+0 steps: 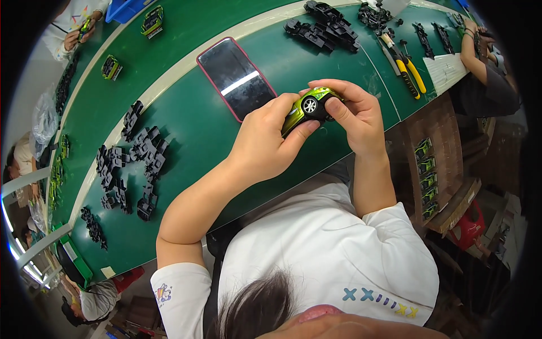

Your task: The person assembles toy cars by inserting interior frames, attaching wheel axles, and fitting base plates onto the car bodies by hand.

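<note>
A green toy car (298, 115) with black wheels and silver hubs is held between both hands above the near edge of the green table. My left hand (270, 135) wraps round one end of the car, its thumb along the underside. On the other end, my right hand (357, 116) is closed, thumb against the dark part near a wheel and fingers over the top. The car is tilted, with one wheel facing me. Just beyond my left hand lies a phone (234, 73) with a dark screen and a red case.
Black plastic car interiors (149, 150) lie in a loose pile at left, more (322, 28) at the back. Yellow-handled pliers (415, 76) rest at right. Green cars (111, 68) sit on the far strip; others fill a cardboard box (428, 175) at right. Co-workers sit around.
</note>
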